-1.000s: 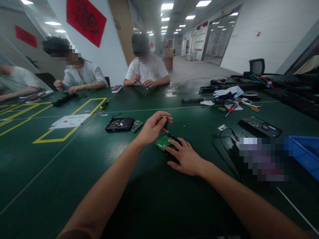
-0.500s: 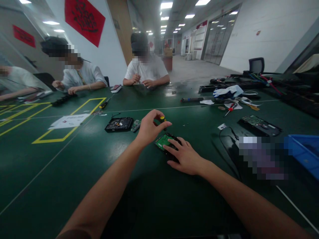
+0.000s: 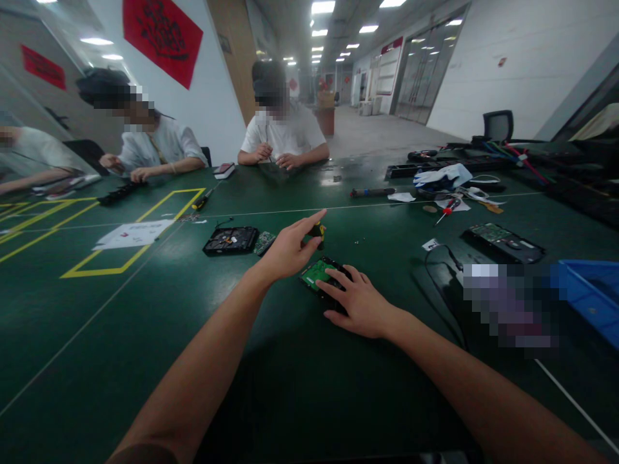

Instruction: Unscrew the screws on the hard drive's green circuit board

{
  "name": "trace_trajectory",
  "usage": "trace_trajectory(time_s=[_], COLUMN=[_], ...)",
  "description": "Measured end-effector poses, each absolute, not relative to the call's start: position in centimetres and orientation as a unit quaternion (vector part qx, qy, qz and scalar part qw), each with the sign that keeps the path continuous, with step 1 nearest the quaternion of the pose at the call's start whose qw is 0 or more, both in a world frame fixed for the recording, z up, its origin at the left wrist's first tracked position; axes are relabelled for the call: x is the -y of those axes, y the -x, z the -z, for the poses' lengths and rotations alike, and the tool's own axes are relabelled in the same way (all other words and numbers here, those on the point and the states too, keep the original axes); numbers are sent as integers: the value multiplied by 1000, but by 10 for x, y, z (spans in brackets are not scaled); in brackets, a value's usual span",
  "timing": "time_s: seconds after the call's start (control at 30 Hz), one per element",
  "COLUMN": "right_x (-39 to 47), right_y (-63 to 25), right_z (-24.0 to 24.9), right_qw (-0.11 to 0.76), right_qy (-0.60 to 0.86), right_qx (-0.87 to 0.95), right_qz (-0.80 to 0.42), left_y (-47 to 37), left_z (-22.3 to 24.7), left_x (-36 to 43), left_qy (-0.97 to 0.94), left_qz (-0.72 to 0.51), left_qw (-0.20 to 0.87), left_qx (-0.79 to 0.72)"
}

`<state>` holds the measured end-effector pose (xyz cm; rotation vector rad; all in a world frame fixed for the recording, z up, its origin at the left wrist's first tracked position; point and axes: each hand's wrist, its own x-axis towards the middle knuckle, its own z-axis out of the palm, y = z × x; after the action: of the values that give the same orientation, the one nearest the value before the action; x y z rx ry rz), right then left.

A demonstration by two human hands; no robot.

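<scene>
A hard drive with a green circuit board (image 3: 314, 276) lies on the dark green table, in front of me. My right hand (image 3: 355, 299) rests on its right part with fingers spread over the board. Above the drive's far edge, my left hand (image 3: 294, 245) holds a yellow and black screwdriver (image 3: 320, 233) by its handle, between thumb and fingers. The screwdriver's shaft and tip cannot be made out. Left of my left hand lie an opened black drive (image 3: 232, 240) and a loose circuit board (image 3: 264, 242).
Another drive (image 3: 505, 243) lies at the right, near a blue bin (image 3: 592, 296) and a black cable (image 3: 435, 290). A red screwdriver (image 3: 451, 207), cloth (image 3: 442, 177) and papers lie farther back. Several people sit across the table (image 3: 159, 348).
The fingers of my left hand have straightened and shifted around the screwdriver's handle, which stays above the drive. My right hand has hardly moved on the drive.
</scene>
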<state>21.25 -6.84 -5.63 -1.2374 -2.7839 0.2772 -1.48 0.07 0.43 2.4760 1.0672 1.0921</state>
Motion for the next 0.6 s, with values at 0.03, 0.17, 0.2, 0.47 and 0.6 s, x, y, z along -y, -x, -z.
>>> trace_trajectory(time_s=[0.03,0.17,0.2,0.47,0.6], right_x=[69,69,69,68,67], right_y=[-213,-213,-213,-213,-214], right_z=[56,54,55,58,58], right_qw=[40,37,37,43,46], right_qy=[404,408,408,403,400], right_qx=[909,907,907,909,910], right_qz=[-92,-99,-100,-99,-100], left_y=[16,16,15,16,18], left_z=[-4,-4,-4,-6,-5], left_x=[-1,-3,-3,-3,-4], left_qy=[-846,-842,-841,-830,-824], left_qz=[-372,-377,-376,-399,-394], left_qw=[113,85,80,78,145], left_qx=[-364,-376,-380,-381,-379])
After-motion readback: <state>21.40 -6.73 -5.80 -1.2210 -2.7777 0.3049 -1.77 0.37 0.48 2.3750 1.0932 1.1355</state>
